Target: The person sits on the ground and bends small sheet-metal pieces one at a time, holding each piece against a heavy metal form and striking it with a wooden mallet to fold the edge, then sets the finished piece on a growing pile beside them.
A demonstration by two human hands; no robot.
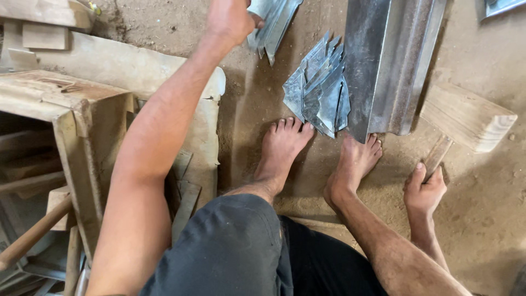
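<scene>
My left hand (229, 21) reaches far forward to the top of the view and grips a bunch of cut sheet-metal pieces (272, 22). My right hand (423, 192) rests low on the dirt floor at the right, closed around the handle of a wooden mallet (464, 118) whose block head lies on the ground. A pile of grey triangular metal offcuts (320, 90) sits just ahead of my bare feet. Beside it lies a long folded metal channel (392, 60), its near end touching my right toes.
A worn wooden bench or box (82, 118) stands at the left, with wooden sticks and metal scraps under it. A pale cloth or board (137, 66) lies behind it. Another metal piece (501, 6) shows at the top right corner. Sandy dirt floor all around.
</scene>
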